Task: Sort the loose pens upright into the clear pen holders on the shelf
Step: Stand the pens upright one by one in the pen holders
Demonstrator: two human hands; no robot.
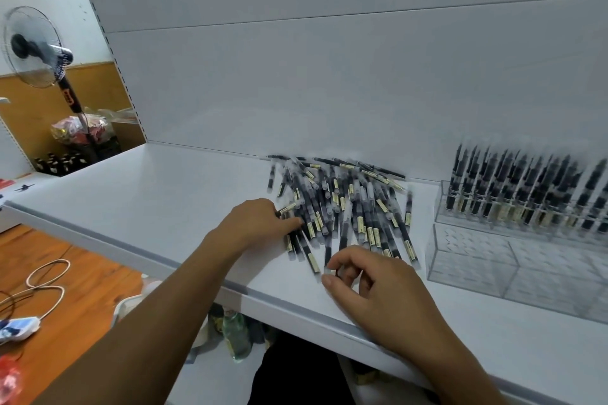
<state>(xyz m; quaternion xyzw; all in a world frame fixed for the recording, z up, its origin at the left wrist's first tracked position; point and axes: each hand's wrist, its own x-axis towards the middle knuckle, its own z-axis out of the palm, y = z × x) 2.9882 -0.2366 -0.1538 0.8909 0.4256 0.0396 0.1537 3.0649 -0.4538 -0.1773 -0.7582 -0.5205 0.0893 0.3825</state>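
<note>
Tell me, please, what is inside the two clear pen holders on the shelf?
The rear holder holds rows of upright black pens; the front holder shows only empty slots. Their right ends lie out of frame.

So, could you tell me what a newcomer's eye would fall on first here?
Probably the sprawling pile of loose pens in the middle of the white shelf, with the left hand on its left edge and the right hand at its near edge. Then, at far right, the clear holder packed with upright pens, an empty holder in front.

Two pen holders (513, 270), dozens of pens (342, 207)
</note>
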